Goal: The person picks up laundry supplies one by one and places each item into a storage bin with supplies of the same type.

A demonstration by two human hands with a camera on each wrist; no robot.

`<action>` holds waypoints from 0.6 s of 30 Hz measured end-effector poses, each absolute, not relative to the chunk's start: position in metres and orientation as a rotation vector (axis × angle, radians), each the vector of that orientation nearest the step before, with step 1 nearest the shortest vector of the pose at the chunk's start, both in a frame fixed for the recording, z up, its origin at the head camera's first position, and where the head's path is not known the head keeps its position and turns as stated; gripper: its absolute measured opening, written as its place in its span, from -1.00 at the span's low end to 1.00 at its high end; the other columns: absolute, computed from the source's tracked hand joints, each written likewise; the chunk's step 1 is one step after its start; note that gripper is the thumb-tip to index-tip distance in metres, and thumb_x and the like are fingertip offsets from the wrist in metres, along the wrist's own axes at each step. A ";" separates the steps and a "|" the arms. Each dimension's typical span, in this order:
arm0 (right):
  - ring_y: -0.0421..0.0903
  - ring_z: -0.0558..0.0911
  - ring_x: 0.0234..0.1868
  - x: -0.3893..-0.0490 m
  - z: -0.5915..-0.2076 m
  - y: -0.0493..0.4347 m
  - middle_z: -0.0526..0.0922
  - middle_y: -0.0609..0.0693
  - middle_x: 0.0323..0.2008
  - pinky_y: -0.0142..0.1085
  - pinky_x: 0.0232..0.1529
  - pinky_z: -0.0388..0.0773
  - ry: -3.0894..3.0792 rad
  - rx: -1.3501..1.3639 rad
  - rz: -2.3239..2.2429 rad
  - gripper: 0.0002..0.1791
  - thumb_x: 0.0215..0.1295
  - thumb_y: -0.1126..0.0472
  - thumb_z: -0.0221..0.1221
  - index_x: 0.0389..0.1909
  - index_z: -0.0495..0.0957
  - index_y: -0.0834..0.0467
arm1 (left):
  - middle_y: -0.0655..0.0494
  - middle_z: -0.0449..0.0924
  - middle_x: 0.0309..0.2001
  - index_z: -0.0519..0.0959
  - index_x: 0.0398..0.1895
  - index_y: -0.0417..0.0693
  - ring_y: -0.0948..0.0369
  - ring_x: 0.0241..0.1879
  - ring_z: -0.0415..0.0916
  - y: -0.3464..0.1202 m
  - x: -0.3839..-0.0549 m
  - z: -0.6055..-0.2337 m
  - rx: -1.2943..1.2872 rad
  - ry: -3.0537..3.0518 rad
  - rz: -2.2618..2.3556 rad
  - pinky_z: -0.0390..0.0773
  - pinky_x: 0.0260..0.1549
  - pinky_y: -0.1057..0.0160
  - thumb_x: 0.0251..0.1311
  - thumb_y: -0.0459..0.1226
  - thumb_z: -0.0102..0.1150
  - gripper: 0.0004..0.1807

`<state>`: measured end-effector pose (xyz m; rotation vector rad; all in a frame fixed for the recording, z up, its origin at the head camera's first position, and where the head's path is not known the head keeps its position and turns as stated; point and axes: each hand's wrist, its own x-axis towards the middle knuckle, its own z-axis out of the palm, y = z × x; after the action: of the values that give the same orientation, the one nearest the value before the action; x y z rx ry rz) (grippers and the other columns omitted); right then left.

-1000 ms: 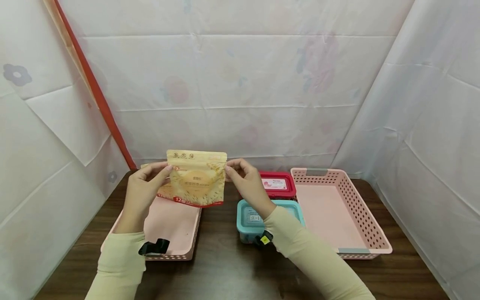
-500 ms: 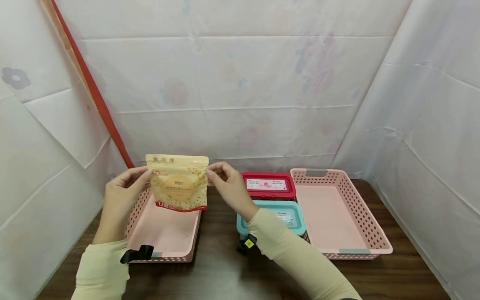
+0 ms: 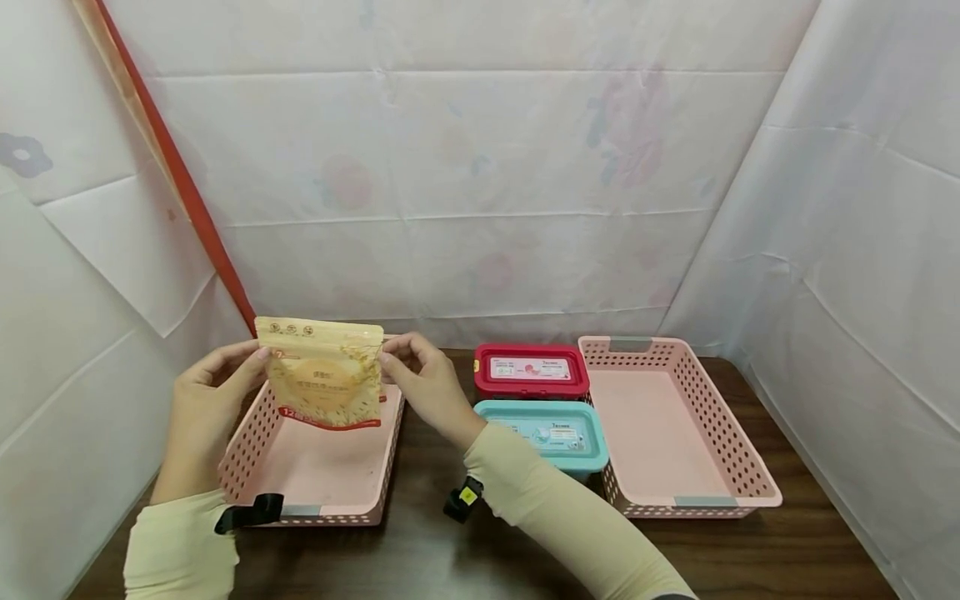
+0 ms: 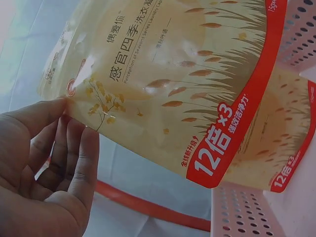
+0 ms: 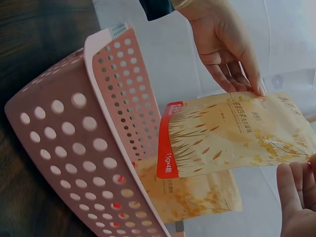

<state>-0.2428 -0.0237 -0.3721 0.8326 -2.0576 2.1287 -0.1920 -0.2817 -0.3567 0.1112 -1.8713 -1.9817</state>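
A yellow laundry-capsule pouch (image 3: 322, 379) with a red lower band is held upright, its printed face toward the head camera. My left hand (image 3: 198, 417) pinches its left edge between thumb and fingers; my right hand (image 3: 431, 387) pinches the right edge near the top. Both hands are above the left pink basket (image 3: 330, 467). Behind the held pouch, a second matching pouch (image 4: 266, 128) stands in that basket, seen in the left wrist view. In the right wrist view the same second pouch (image 5: 187, 197) leans inside the perforated wall, mostly hidden from the head view.
Right of centre on the dark wooden table (image 3: 442, 550) are a red-lidded box (image 3: 532, 371) and a teal-lidded box (image 3: 555, 429), one behind the other. Another pink basket (image 3: 667, 442) stands beside them. White patterned sheets (image 3: 450, 167) enclose the back and sides.
Both hands have moved left and slightly down with the pouch, bringing it over the left basket. The red and teal lids, partly covered by the right arm before, now show more fully.
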 end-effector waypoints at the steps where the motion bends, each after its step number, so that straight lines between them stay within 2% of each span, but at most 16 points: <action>1: -0.05 0.66 -0.27 -0.242 -0.373 -0.026 0.60 0.00 -0.26 -0.24 -0.15 0.69 -2.057 0.836 2.130 -0.85 0.45 0.24 0.20 -0.05 0.58 0.19 | 0.16 0.69 -0.28 0.70 0.03 -0.15 0.32 -0.33 0.67 -0.283 -0.191 -0.357 0.106 -1.860 -1.994 0.65 -0.36 0.44 0.22 -0.27 0.40 -0.68; 6: -0.05 0.66 -0.26 -0.244 -0.376 -0.034 0.60 -0.06 -0.26 -0.28 -0.20 0.69 -2.087 0.825 2.096 -0.87 0.44 0.22 0.21 -0.07 0.59 0.15 | 0.16 0.70 -0.29 0.70 0.01 -0.17 0.30 -0.35 0.69 -0.290 -0.190 -0.362 0.093 -1.818 -2.028 0.66 -0.39 0.42 0.22 -0.33 0.38 -0.71; 12: 0.15 0.64 -0.17 -0.245 -0.382 -0.040 0.60 -0.11 -0.27 -0.32 -0.22 0.68 -2.140 0.793 2.088 -0.87 0.46 0.19 0.20 -0.07 0.59 0.10 | 0.12 0.69 -0.31 0.71 -0.02 -0.17 0.30 -0.36 0.69 -0.296 -0.192 -0.368 0.119 -1.819 -2.030 0.65 -0.38 0.43 0.22 -0.34 0.39 -0.74; 18: -0.10 0.64 -0.25 -0.247 -0.387 -0.043 0.59 -0.17 -0.27 -0.28 -0.21 0.69 -2.188 0.729 2.092 -0.89 0.45 0.19 0.21 -0.10 0.60 0.09 | 0.19 0.69 -0.33 0.71 -0.04 -0.11 0.35 -0.40 0.67 -0.302 -0.195 -0.369 0.192 -1.987 -1.907 0.63 -0.46 0.45 0.20 -0.24 0.43 -0.72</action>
<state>-0.2474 -0.0427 -0.3870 0.7289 -2.1882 2.0921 -0.1946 -0.3017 -0.3693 0.1922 -1.9865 -1.9072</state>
